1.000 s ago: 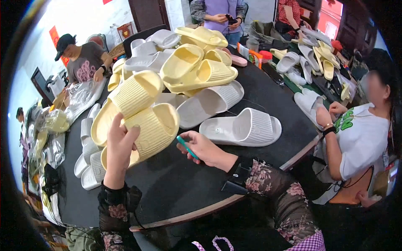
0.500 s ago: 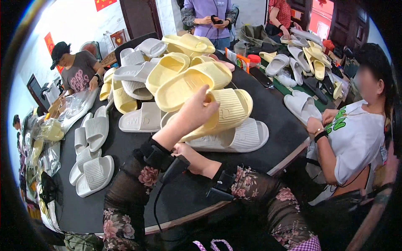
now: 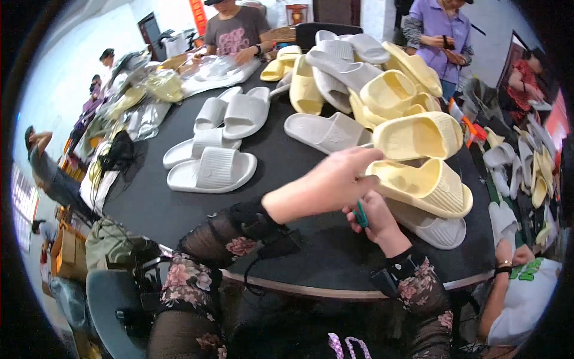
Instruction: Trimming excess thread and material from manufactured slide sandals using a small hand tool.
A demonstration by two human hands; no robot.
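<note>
My left hand (image 3: 335,182) is closed at the heel end of a yellow slide slipper (image 3: 445,186), its fingertips pinching the edge. This slipper lies partly over a light grey slipper (image 3: 439,230). My right hand (image 3: 381,220) sits just below, fingers curled around a small green tool (image 3: 361,214) whose working end I cannot make out. Another yellow slipper (image 3: 412,136) lies directly behind the one I hold. Farther back rises a heap of slippers with a yellow one (image 3: 388,91) and a grey one (image 3: 332,133).
Grey slippers (image 3: 215,170) lie in pairs on the dark table (image 3: 287,251), left of my hands. Clear plastic bags (image 3: 221,75) are at the far left. A person in purple (image 3: 439,36) stands behind the heap; another in white (image 3: 526,299) sits at right. An office chair (image 3: 110,305) stands lower left.
The view has swung left, so the heap now appears farther right. My left hand has shifted from over the slippers to the yellow slipper's heel end. The green tool now shows in my right hand.
</note>
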